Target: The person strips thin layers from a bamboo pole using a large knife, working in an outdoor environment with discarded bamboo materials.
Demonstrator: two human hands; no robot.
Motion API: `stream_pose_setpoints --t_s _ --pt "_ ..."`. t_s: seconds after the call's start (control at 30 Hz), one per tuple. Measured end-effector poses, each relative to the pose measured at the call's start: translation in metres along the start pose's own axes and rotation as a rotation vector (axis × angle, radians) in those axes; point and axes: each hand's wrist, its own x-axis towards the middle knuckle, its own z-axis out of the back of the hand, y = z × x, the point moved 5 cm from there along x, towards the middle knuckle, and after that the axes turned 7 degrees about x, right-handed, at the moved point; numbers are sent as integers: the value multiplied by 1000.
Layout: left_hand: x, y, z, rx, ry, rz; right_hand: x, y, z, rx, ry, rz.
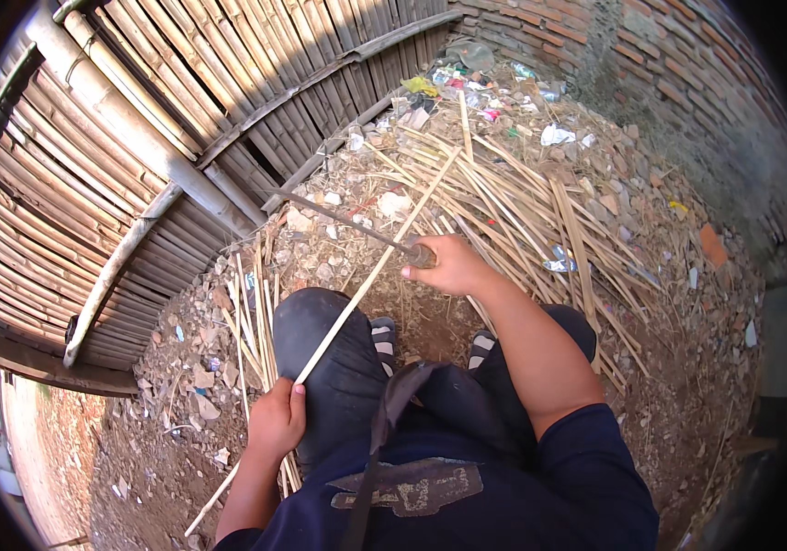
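My left hand (280, 418) is closed round a long, pale bamboo strip (353, 303), near my left knee. The strip slants from below that hand, over the dark trousers, up to the right. In my right hand (456, 266) is the handle of a long-bladed knife (338, 218), its thin, dark blade pointing up and left. Blade and strip cross just left of the right fist; whether they touch I cannot tell. A thin bundle of bamboo strips (248, 312) lies beside my left leg, partly hidden by the knee and forearm.
Ahead and to the right, a large heap of bamboo strips (522, 220) lies on stony ground. Litter (476, 78) gathers at the back, below a brick wall (637, 46). A bamboo fence (72, 239) stands on the left. Striped footwear (384, 344) shows between my knees.
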Motion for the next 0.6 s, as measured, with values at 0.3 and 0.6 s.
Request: stream_pose_setpoints --t_s 0.3,0.6 --pt "-10 -4 -2 119 -71 19 3 -4 -20 561 109 -114" --pt "-7 -15 1 86 -131 -54 -4 -6 -3 752 -11 -127"
